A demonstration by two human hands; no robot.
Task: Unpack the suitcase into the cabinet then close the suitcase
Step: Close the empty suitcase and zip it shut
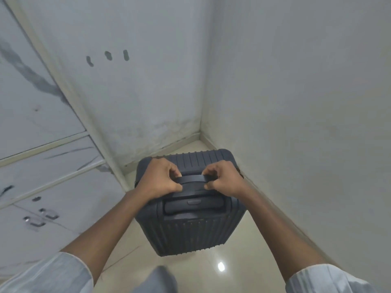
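Observation:
A dark blue ribbed hard-shell suitcase (190, 233) stands upright and shut on the pale floor in a room corner, seen from above. Its carry handle (192, 179) arches across the top, and a retracted pull handle (193, 205) lies just in front of it. My left hand (159, 179) is shut on the left end of the carry handle. My right hand (223, 179) is shut on its right end. The white cabinet (42, 166) fills the left side, its doors shut, with metal pulls (40, 218) low down.
White walls meet in a corner (201, 132) right behind the suitcase. The glossy tile floor (243, 261) stretches toward me, with a light reflection on it. My knee or foot (156, 280) shows blurred at the bottom edge.

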